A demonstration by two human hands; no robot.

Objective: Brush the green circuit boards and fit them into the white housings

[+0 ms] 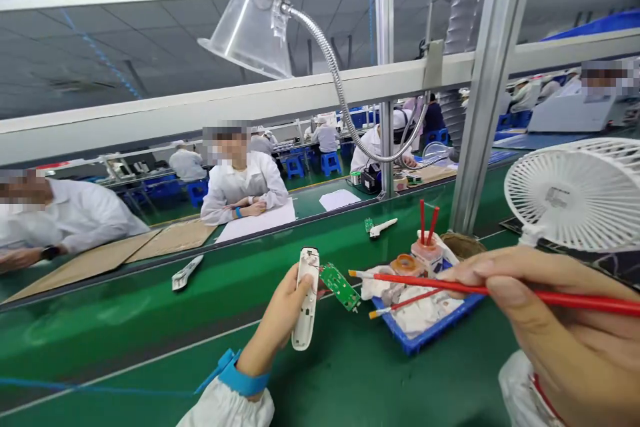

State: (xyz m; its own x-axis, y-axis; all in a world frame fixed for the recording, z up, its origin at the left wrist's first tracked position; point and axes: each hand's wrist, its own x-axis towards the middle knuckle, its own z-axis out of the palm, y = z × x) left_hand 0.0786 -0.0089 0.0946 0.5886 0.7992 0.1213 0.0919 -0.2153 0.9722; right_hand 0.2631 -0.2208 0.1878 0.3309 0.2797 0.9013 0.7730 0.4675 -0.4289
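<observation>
My left hand (283, 310) is closed around a long white plastic housing (306, 310), tilted with its hollow inner side showing. A green circuit board (340, 287) hangs off the right side of the housing, joined near the top by thin wires. My right hand (555, 320) pinches a red-handled paintbrush (500, 291), its bristle tip pointing left near the board but apart from it. A second red brush (407, 302) runs up to the same fingers; whether they grip it too, I cannot tell. Behind the brushes sits a blue tray (433, 328) with crumpled white cloth.
A small pot (427, 255) with red brushes stands by an orange tape roll (406, 264). White housings (186, 273) lie on the green conveyor (125, 307). A white fan (575, 193) stands right. A clear fume hood (255, 27) hangs above. Co-workers (245, 180) sit opposite.
</observation>
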